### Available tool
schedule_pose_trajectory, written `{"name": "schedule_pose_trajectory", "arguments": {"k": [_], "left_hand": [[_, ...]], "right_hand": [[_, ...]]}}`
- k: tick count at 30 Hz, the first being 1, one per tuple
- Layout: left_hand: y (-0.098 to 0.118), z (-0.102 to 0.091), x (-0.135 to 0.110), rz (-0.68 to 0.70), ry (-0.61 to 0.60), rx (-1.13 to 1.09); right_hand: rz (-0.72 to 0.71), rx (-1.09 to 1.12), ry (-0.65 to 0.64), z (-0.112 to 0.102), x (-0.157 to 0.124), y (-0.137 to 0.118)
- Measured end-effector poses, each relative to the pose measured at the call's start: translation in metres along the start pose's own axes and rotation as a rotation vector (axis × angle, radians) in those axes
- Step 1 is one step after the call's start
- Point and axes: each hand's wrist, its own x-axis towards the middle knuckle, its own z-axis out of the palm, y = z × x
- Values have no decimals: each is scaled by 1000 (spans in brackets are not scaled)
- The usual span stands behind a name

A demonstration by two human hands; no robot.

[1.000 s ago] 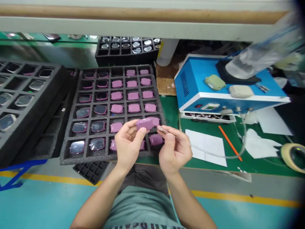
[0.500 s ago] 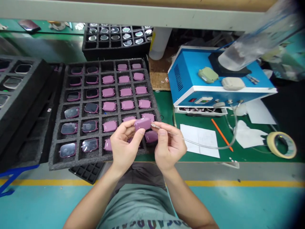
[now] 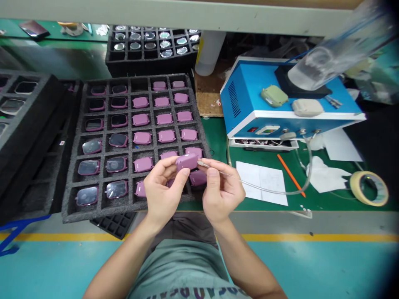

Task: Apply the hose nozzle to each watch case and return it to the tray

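Left hand [image 3: 162, 193], grip closed on a purple rounded plastic case [image 3: 186, 161] above the near right corner of the black foam tray [image 3: 93, 212]. Right hand [image 3: 220, 191], grip pinching a thin metal nozzle [image 3: 204, 164], tip at the case's right end; its clear tube [image 3: 264, 191] leads right to the blue metal box [image 3: 249, 95].

Bright, even overhead light, glare on the glossy screens in the foam tray [image 3: 65, 207], edges warped and darkened, corners blurred.

Pink case [image 3: 186, 161] betw. the fingers [image 3: 183, 176]: smooth matt plastic. Tray [image 3: 72, 178] behind fingers is rough black foam. Tube [image 3: 264, 190] looks clear, soft plastic.
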Motion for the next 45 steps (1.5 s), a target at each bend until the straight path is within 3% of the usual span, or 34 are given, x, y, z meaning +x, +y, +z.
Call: {"name": "schedule_pose_trajectory", "arguments": {"k": [28, 45], "left_hand": [[2, -2, -2, -14, -45, 27], [1, -1, -2, -19, 3, 49]], "right_hand": [[26, -10, 5, 1, 0, -1], [16, 4, -3, 0, -1, -1]]}}
